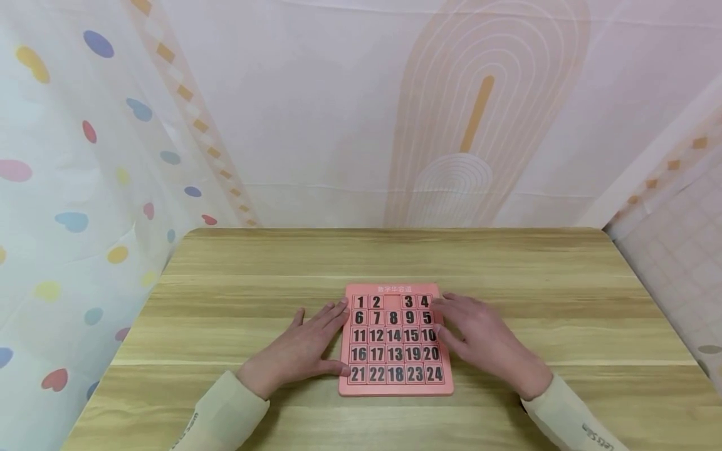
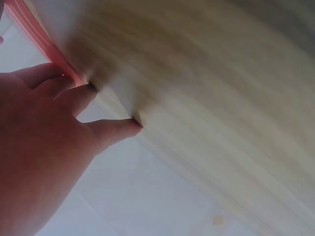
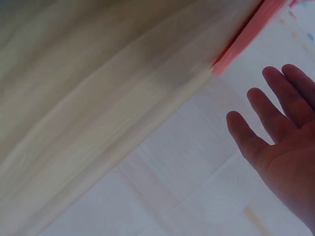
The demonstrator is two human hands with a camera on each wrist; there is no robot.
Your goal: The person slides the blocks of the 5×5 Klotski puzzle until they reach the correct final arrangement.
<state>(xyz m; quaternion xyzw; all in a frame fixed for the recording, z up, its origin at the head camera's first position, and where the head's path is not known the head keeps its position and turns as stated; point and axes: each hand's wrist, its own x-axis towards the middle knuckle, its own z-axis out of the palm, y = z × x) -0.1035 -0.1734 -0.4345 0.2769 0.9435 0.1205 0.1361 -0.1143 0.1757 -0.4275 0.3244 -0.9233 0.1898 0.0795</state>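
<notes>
A pink number slide puzzle [image 1: 396,391] lies flat on the wooden table, with black-numbered tiles in rows. In its top row a gap [image 1: 392,302] shows between the tiles marked 2 and 3. My left hand [image 1: 299,351] rests along the puzzle's left side, fingertips and thumb at its frame, fingers fairly straight. In the left wrist view, some fingertips touch the table beside the pink edge [image 2: 42,39]. Over the puzzle's right side hovers my right hand [image 1: 487,338], fingers extended near the tiles marked 4 and 10. The right wrist view shows those fingers [image 3: 268,115] apart from the pink edge [image 3: 243,42].
The wood-grain table [image 1: 271,257] extends around the puzzle on all sides. Behind it hangs a pale curtain [image 1: 316,125] with arch patterns, and a curtain with coloured dots [image 1: 73,220] hangs at the left. Pale sleeves [image 1: 225,410] cover both forearms.
</notes>
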